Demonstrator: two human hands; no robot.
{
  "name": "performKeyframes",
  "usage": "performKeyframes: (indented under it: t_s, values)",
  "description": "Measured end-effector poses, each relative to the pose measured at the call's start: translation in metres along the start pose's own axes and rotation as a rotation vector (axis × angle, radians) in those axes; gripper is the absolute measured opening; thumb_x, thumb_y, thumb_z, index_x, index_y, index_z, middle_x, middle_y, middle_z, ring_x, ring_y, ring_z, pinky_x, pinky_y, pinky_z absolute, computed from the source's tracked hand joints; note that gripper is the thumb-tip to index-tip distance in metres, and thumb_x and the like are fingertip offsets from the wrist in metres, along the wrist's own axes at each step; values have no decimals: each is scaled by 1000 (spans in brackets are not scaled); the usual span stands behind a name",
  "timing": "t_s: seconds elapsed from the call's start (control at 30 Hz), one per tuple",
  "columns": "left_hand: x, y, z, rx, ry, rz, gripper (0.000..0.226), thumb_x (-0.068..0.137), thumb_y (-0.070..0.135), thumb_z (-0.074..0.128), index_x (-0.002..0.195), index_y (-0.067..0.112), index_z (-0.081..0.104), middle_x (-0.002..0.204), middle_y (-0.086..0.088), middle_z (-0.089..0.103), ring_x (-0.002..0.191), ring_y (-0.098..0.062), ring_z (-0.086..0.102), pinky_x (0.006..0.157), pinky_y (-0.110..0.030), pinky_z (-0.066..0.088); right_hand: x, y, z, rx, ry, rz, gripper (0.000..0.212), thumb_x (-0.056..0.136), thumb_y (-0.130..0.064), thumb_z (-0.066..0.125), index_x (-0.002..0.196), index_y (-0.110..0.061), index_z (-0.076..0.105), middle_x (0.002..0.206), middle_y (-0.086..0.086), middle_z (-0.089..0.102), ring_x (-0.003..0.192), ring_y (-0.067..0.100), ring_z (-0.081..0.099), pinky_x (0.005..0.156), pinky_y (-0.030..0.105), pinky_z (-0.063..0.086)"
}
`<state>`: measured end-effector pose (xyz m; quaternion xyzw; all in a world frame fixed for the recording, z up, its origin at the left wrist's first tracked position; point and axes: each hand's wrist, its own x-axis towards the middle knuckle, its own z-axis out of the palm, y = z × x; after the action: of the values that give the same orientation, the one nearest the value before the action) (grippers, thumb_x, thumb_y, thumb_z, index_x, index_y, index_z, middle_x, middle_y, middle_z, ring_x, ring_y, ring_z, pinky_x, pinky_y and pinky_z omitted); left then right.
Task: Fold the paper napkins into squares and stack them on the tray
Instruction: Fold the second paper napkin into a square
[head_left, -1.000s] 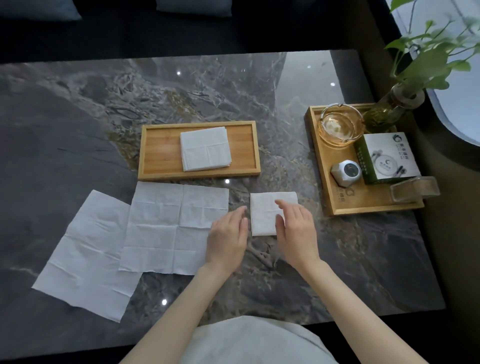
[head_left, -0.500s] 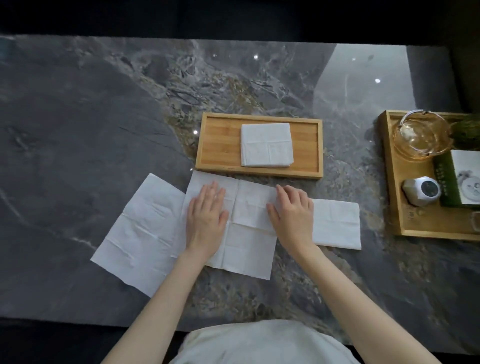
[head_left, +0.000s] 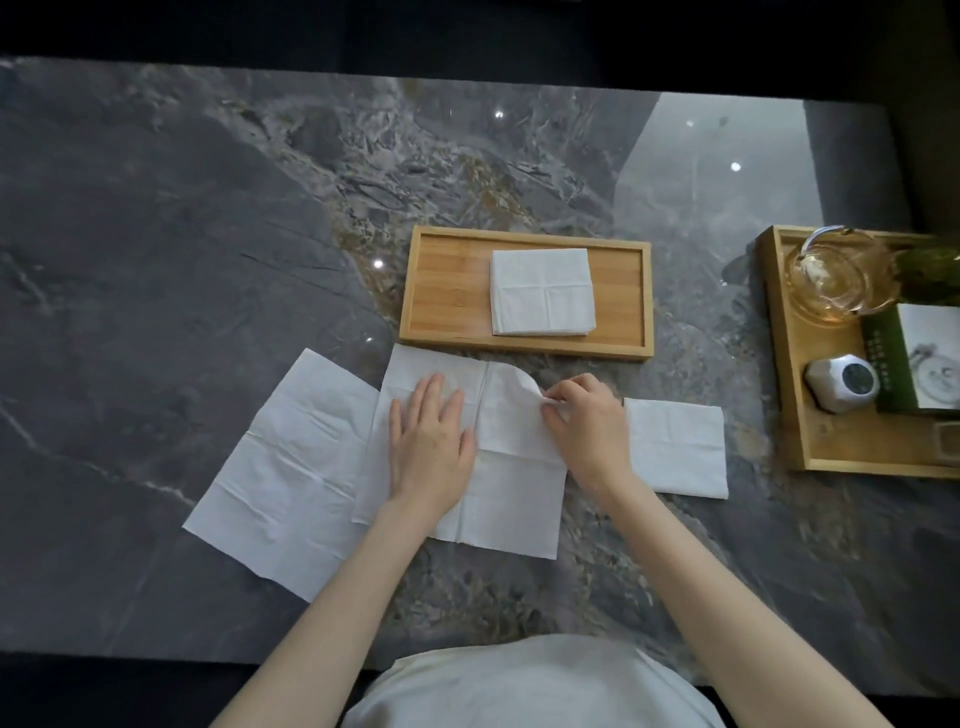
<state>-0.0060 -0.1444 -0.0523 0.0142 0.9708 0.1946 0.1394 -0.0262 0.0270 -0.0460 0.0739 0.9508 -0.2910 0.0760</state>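
A wooden tray (head_left: 447, 291) sits mid-table with a stack of folded white napkins (head_left: 543, 291) on it. In front of it lies an unfolded napkin (head_left: 509, 483). My left hand (head_left: 428, 447) rests flat on its left half, fingers spread. My right hand (head_left: 584, 426) pinches the napkin's upper right edge, which is lifted and curling. A second unfolded napkin (head_left: 291, 467) lies to the left, partly under the first. A folded square napkin (head_left: 678, 447) lies on the table just right of my right hand.
A second wooden tray (head_left: 795, 395) at the right edge holds a glass pitcher (head_left: 831, 275), a green-and-white box (head_left: 919, 358) and a small white device (head_left: 841, 384). The dark marble table (head_left: 182, 234) stretches far to the left and back.
Both hands left the folded square and moved left onto the unfolded napkin. My right hand has now pinched and lifted its upper right edge. The view shifted left.
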Motion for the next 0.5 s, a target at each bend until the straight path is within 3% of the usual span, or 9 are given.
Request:
performKeyframes:
  t_s: [0.1, 0.27, 0.33, 0.4, 0.5]
  values:
    - [5, 15, -19, -127, 98, 150, 47, 83, 9, 56, 128, 7, 45, 142, -16, 39, 133, -29, 32, 109, -43, 23, -1, -12, -14, 93, -162, -30, 16, 88, -17, 58, 98, -9, 67, 98, 7, 63, 89, 22, 57, 71, 27, 39]
    - [11, 39, -49, -174, -16, 435, 58, 79, 10, 61, 133, 18, 40, 129, -5, 54, 125, -20, 43, 111, -33, 18, -16, -32, -36, 180, -234, -148, 21, 87, -17, 61, 106, -14, 68, 101, 0, 68, 87, 12, 59, 74, 21, 39]
    - [10, 44, -55, -129, -21, 449, 56, 81, 12, 60, 132, 20, 40, 119, -3, 61, 113, -18, 51, 111, -34, 18, -23, -35, -43, 358, -239, -94, 19, 86, -18, 63, 104, -18, 67, 92, -7, 67, 77, 3, 58, 69, 16, 41]
    - [9, 45, -58, -129, 3, 436, 48, 83, 13, 60, 128, 19, 45, 117, -2, 64, 107, -18, 55, 110, -34, 22, -29, -31, -49, 535, -242, -31, 21, 81, -21, 69, 100, -23, 63, 85, -6, 66, 74, 8, 60, 67, 22, 49]
    - [5, 46, -66, -225, 48, 382, 41, 82, 13, 62, 122, 18, 53, 114, -3, 65, 103, -22, 57, 100, -38, 40, -39, -20, -54, 603, -259, 52, 47, 71, -24, 78, 112, -25, 55, 94, -4, 63, 87, 9, 60, 76, 23, 51]
